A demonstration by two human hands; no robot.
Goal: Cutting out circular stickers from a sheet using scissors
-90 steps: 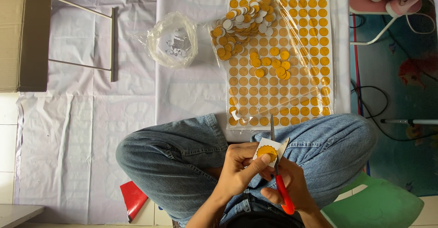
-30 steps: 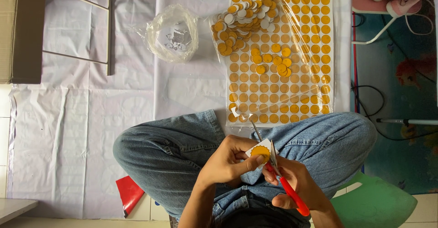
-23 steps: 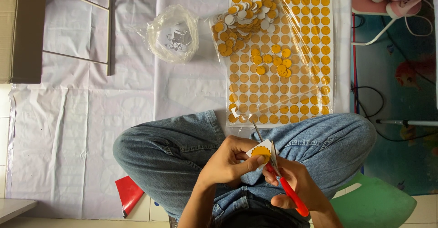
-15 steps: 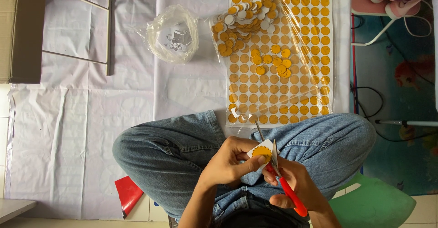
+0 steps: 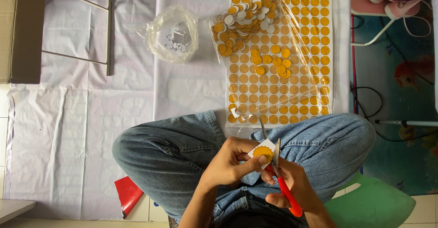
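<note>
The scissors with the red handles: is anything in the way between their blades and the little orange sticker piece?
Nothing visible. The scissors in the right hand have open blades right at the white-edged sticker piece, which the left hand pinches from its left side, fingers clear of the blades.

— What's being held over the lap?
— A small white paper piece (image 5: pixel 263 150) with a scalloped orange disc printed on it, tilted, pinched at its lower edge.
— And the tool?
— Red-handled scissors (image 5: pixel 279 178) — blades parted around the paper's right edge, tips pointing away from the body.
</note>
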